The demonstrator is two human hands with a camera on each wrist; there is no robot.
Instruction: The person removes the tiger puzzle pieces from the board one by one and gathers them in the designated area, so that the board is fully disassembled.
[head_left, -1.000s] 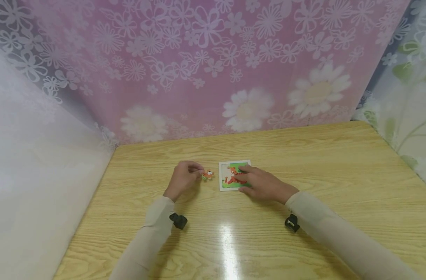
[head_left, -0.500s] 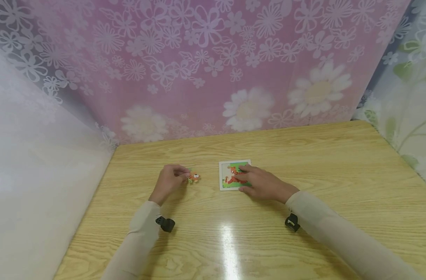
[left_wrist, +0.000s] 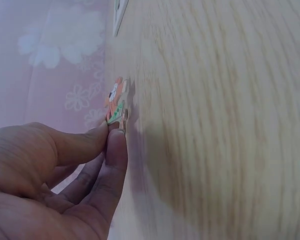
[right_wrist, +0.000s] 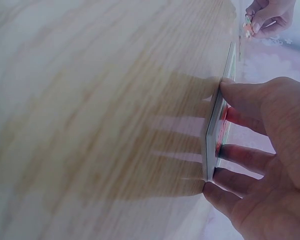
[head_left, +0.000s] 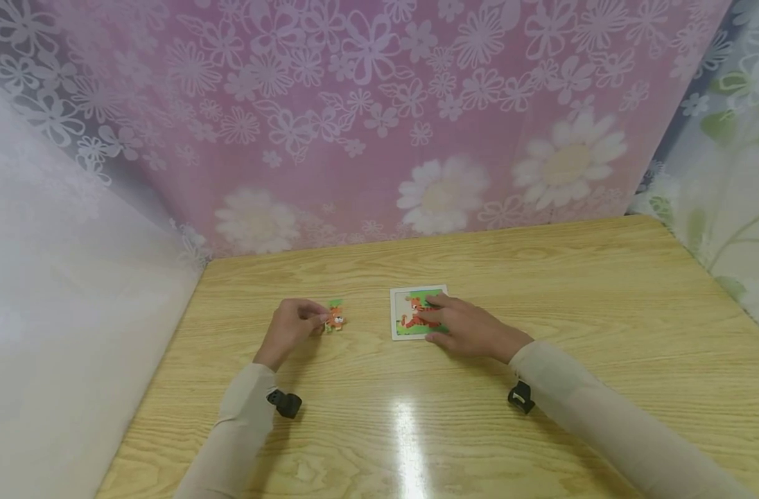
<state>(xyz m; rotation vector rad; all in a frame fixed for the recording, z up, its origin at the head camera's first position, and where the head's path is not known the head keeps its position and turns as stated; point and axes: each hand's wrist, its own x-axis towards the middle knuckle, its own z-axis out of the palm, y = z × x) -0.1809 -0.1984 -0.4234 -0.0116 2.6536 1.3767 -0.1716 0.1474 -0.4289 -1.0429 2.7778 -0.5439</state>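
Note:
My left hand (head_left: 290, 326) pinches an orange jigsaw piece with an animal face (head_left: 335, 319) between thumb and fingertips, left of the puzzle board. A green patch shows at the piece's far side. In the left wrist view the piece (left_wrist: 116, 95) stands close over the tabletop. My right hand (head_left: 469, 327) rests on the white-framed puzzle board (head_left: 393, 319) with its fingers spread, covering the right part of it. A tiger on green shows on the board, beside a pale bare area at upper left. In the right wrist view, the thumb touches the board's edge (right_wrist: 208, 142).
Both hands work over a wood-grain table (head_left: 572, 291). A pink flowered curtain (head_left: 329, 138) hangs behind it, with pale cloth (head_left: 73, 291) on the left. Black wrist cameras are strapped to both sleeves.
My left hand has moved left with the jigsaw piece, away from the puzzle board, and the piece has turned somewhat. The right hand and the board have stayed in place.

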